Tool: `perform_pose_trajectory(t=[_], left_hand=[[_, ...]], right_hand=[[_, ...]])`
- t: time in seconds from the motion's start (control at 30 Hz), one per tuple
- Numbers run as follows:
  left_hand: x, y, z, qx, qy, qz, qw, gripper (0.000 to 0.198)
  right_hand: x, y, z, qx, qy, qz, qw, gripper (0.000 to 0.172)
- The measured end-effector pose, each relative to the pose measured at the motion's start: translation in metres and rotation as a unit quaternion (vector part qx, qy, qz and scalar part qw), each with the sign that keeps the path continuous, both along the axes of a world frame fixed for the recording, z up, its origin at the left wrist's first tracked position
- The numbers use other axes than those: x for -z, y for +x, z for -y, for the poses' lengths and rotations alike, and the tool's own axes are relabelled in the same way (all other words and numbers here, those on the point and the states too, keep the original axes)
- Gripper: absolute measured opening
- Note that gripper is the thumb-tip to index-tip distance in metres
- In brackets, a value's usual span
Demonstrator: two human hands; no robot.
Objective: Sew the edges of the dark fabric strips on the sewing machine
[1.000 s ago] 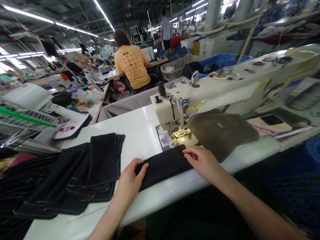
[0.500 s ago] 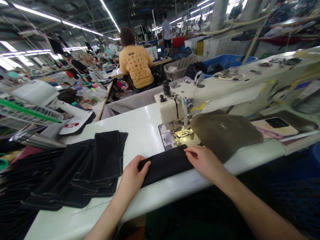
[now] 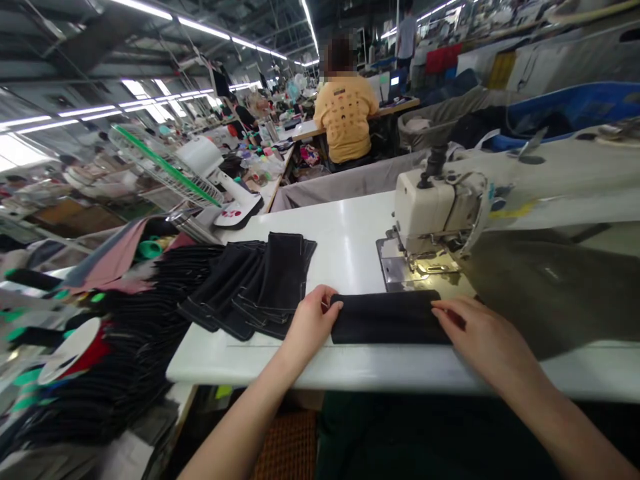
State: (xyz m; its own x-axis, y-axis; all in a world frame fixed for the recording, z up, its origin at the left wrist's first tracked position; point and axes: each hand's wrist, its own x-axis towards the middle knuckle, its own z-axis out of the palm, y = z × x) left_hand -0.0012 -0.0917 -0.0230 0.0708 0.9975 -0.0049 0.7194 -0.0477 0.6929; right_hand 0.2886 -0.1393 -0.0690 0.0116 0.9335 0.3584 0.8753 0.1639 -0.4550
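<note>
- Pinching the left end of the black fabric piece [image 3: 387,319], the left hand [image 3: 311,319] has its thumb on top and the other fingers curled close beside it, so the grip looks closed on the cloth.
- The right hand [image 3: 483,337] lies flat and nearly fully open. Its fingertips press down on the piece's right end and do not wrap around it.
- The piece lies on the white table [image 3: 345,233], stretched between the two sets of fingers. It sits just on the near side of the presser foot [image 3: 433,269] of the sewing machine [image 3: 435,207].
- Its long axis runs left to right, from the left thumb to the right fingertips, roughly parallel to the near table edge.
- One end points toward the stack of black pieces [image 3: 260,280] beyond the left knuckles. The other points toward the olive cloth [image 3: 550,287] past the right fingertips.
- Likely risk: only downward pressure holds the right end, so the layers, which look doubled over, could slide and their edges part.
- If one hand pushed ahead of the other, the piece would probably skew off square to the foot.
- The right fingertips sit near the foot, and drifting forward could bring them under the needle.
</note>
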Motion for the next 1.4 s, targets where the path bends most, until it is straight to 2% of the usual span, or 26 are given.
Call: perform_pose_trajectory(t=[0.23,0.33,0.4,0.43,0.5,0.6,0.67,0.73,0.8,0.9,1.07,1.2,1.4], left_hand=[[0.002,0.001,-0.004,0.011,0.002,-0.056,0.998,0.004],[0.001,0.003,-0.001,0.024,0.016,-0.104,0.994,0.012],[-0.001,0.005,0.003,0.034,0.060,-0.164,0.984,0.022],[-0.003,0.006,0.005,0.050,0.093,-0.203,0.973,0.025],[-0.009,0.008,0.007,0.122,0.145,-0.284,0.940,0.023],[-0.020,0.014,0.003,0.255,0.130,-0.372,0.883,0.022],[-0.027,0.022,-0.007,0.278,0.101,-0.415,0.860,0.022],[-0.031,0.032,-0.023,0.260,0.093,-0.445,0.852,0.022],[-0.032,0.045,-0.042,0.237,0.101,-0.448,0.856,0.031],[-0.027,0.066,-0.073,0.223,0.129,-0.406,0.877,0.036],[-0.012,0.096,-0.114,0.273,0.121,-0.309,0.903,0.040],[-0.001,0.109,-0.127,0.291,0.126,-0.268,0.910,0.041],[0.008,0.107,-0.134,0.285,0.135,-0.251,0.915,0.044]], right_hand=[[0.001,-0.001,0.000,0.002,-0.006,0.006,1.000,0.026],[-0.002,-0.003,0.001,0.001,0.002,0.019,1.000,0.025],[-0.005,-0.003,0.001,-0.007,0.016,0.042,0.999,0.026],[-0.007,-0.002,0.000,-0.022,0.028,0.056,0.998,0.026],[-0.009,0.001,-0.003,-0.071,0.061,0.077,0.993,0.027],[-0.010,0.008,-0.008,-0.135,0.100,0.087,0.982,0.025],[-0.009,0.010,-0.008,-0.141,0.105,0.089,0.980,0.023],[-0.009,0.008,-0.007,-0.130,0.103,0.086,0.983,0.020],[-0.010,0.001,-0.004,-0.117,0.099,0.080,0.985,0.019],[-0.012,-0.011,-0.001,-0.112,0.093,0.076,0.986,0.018],[-0.011,-0.020,-0.003,-0.097,0.092,0.065,0.989,0.017],[-0.009,-0.018,-0.006,-0.090,0.082,0.056,0.991,0.019],[-0.009,-0.014,-0.011,-0.084,0.085,0.056,0.991,0.020]])
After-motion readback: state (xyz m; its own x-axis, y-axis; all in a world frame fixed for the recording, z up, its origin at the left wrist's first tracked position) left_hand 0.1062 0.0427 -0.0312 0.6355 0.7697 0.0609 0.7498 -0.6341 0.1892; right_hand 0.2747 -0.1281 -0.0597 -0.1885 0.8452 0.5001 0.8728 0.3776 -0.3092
